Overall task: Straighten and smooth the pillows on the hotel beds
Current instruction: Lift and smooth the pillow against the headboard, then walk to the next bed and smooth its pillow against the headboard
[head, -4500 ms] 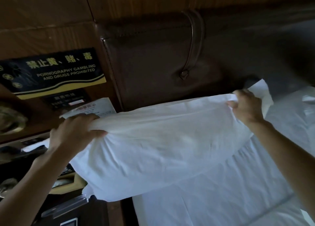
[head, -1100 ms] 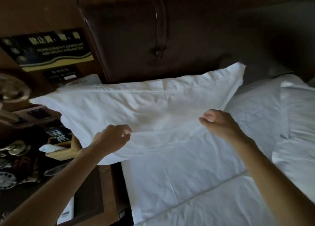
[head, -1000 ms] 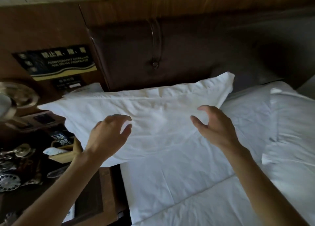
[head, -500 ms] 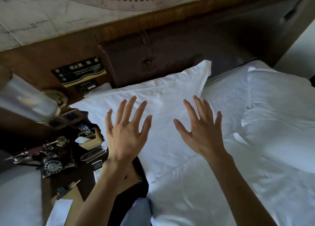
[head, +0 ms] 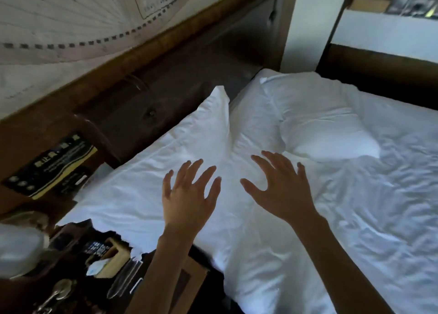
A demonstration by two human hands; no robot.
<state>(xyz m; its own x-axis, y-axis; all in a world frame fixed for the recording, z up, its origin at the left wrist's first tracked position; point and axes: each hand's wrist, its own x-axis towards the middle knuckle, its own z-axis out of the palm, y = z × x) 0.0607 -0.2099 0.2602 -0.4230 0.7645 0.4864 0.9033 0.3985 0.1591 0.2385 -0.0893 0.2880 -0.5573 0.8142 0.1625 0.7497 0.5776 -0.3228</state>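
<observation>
A white pillow (head: pixel 147 181) lies flat at the head of the bed, against the dark padded headboard (head: pixel 180 93), its left end overhanging the nightstand. My left hand (head: pixel 189 195) hovers over the pillow's near right part with fingers spread, holding nothing. My right hand (head: pixel 282 190) is spread the same way just right of it, above the pillow's right edge and the sheet. A second white pillow (head: pixel 317 122) lies further right, rumpled and dented.
A dark nightstand (head: pixel 71 278) at lower left carries a tissue box (head: pixel 106 259), an old-style telephone and a lamp shade (head: pixel 19 249). A black and yellow notice (head: pixel 52 164) hangs by the headboard. The wrinkled white duvet (head: pixel 379 219) covers the bed at right.
Both hands let go of the pillow after laying it down, and opened with fingers spread. The view has pulled back and swung right, bringing the second pillow into sight.
</observation>
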